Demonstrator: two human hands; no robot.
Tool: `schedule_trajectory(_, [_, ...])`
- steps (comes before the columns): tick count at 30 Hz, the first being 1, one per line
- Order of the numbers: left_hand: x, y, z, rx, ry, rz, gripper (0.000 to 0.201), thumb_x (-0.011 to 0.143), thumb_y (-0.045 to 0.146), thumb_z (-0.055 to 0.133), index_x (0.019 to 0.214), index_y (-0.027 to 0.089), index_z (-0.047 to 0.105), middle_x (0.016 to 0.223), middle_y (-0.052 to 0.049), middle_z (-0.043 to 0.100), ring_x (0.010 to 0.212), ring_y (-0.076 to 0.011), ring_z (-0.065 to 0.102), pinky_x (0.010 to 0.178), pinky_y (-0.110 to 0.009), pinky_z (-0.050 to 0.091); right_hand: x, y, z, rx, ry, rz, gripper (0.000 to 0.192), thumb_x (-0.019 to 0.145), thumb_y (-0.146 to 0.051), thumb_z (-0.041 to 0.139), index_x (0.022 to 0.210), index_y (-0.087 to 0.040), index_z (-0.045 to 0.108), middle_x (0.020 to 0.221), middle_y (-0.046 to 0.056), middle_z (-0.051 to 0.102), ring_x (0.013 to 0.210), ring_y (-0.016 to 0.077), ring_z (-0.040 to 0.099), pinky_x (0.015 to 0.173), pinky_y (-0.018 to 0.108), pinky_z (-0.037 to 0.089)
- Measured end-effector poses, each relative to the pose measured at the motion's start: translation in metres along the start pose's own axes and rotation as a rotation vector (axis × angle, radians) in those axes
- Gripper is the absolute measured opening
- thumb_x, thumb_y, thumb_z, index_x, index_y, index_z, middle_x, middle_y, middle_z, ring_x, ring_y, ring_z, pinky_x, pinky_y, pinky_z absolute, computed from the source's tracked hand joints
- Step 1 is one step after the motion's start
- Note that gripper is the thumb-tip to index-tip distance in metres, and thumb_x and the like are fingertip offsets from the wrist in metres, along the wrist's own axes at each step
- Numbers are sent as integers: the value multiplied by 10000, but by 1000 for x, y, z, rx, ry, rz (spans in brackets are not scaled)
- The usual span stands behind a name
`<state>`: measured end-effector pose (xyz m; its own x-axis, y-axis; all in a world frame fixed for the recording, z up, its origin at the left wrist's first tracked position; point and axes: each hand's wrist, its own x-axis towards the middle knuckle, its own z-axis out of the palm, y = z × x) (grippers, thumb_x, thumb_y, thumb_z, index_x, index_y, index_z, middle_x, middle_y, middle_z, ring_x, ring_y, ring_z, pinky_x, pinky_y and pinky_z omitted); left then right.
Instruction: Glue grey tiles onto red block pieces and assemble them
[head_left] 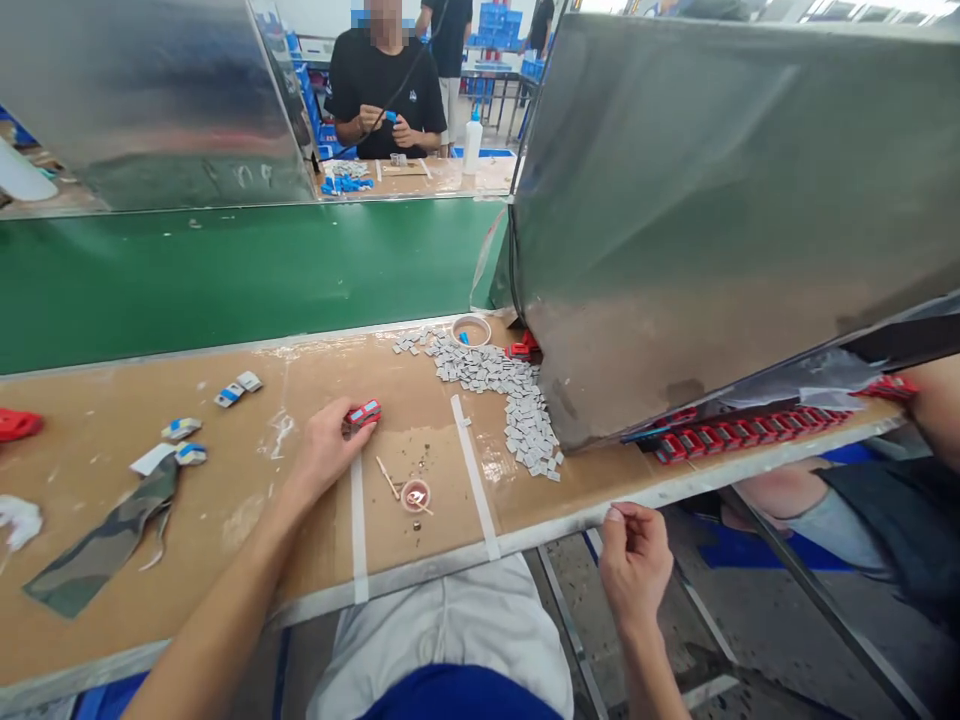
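Nearest: blue garment [457, 695] at the lower edge, wearer seated at the tabletop [420, 425]. Left grip [330, 445] holds a red plastic piece with gray panels [365, 412] between thumb and fingers, left of the gray tiles [532, 430] and beyond the small round cup [405, 497]. Right grip [636, 555] is narrow, thumb against curled fingers, off the front edge; cannot tell whether anything sits inside. Handling, judged: best to pinch the red piece by its sides, paneled face upward and uncovered, pressure light, wrist braced for steadiness, sleeve-free forearm clear of the cup and the wooden stick [388, 478].
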<state>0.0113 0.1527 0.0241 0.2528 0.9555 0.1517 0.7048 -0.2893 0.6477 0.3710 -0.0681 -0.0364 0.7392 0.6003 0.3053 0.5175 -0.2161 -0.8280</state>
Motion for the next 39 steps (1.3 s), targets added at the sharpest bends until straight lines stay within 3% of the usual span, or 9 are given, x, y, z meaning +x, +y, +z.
schedule_trajectory(7, [-76, 9, -10, -865, 177, -462, 552, 626, 463, 934, 839, 215, 490, 923, -38, 774, 892, -229, 760, 886, -374, 577, -23, -64, 51, 160, -514, -260, 250, 1028, -395, 520, 907, -203, 623, 662, -7, 606, 547, 147, 566, 520, 241, 450])
schedule_trajectory(11, [-107, 25, -10, -1110, 135, -550, 829, 580, 358, 995, 1198, 265, 451, 864, 29, 758, 722, -175, 757, 771, -328, 612, -27, -106, 74, 274, -888, -474, 233, 1017, -307, 584, 1221, -207, 638, 793, 11, 641, 627, 148, 604, 582, 239, 513])
schedule_trajectory(13, [-116, 33, -8, -1165, 97, -557, 933, 621, 360, 982, 1354, 294, 410, 858, 43, 726, 606, -128, 698, 587, -234, 569, -28, -120, 82, 307, -951, -541, 245, 1022, -253, 581, 1257, -216, 638, 827, 20, 642, 651, 145, 608, 590, 234, 521])
schedule_trajectory(17, [-123, 42, -2, -1242, 137, -615, 634, 744, 448, 908, 1247, 236, 587, 925, 23, 668, 549, -45, 585, 436, -136, 440, -29, -131, 93, 347, -840, -614, 201, 1035, -149, 536, 1116, -230, 701, 888, 42, 661, 724, 141, 650, 608, 225, 527])
schedule_trajectory(23, [-129, 40, -1, -1344, 28, -583, 635, 776, 437, 895, 1335, 273, 642, 1168, -59, 707, 854, -163, 773, 840, -280, 642, -26, -133, 107, 382, -639, -712, 139, 1024, -151, 587, 1038, -220, 706, 874, 43, 697, 754, 146, 683, 648, 244, 549])
schedule_trajectory(27, [-140, 33, 8, -1355, -130, -453, 602, 705, 517, 918, 1222, 264, 742, 969, -39, 750, 471, -74, 642, 398, -154, 482, -24, -134, 116, 355, -492, -839, 119, 1011, -200, 634, 896, -214, 665, 771, 26, 672, 672, 141, 641, 608, 247, 515])
schedule_trajectory(30, [-143, 31, 16, -1289, -107, -427, 498, 709, 519, 913, 1076, 201, 804, 767, -20, 734, 406, -31, 530, 366, -122, 398, -25, -133, 119, 348, -417, -889, 168, 1011, -237, 644, 844, -222, 634, 728, 17, 663, 624, 138, 608, 573, 250, 481])
schedule_trajectory(34, [-143, 33, 22, -1126, -3, -403, 396, 778, 352, 894, 1136, 217, 792, 868, -41, 759, 574, -103, 663, 511, -188, 556, -31, -126, 115, 402, -468, -666, 210, 1015, -305, 642, 821, -226, 619, 761, 24, 687, 657, 145, 648, 594, 259, 509])
schedule_trajectory(39, [-146, 32, 26, -925, 108, -178, 247, 844, 176, 803, 1080, 249, 783, 1172, -83, 750, 1101, -217, 728, 868, -262, 617, -42, -114, 107, 495, -548, -219, 250, 993, -370, 660, 795, -219, 646, 772, 40, 737, 712, 173, 716, 627, 281, 559])
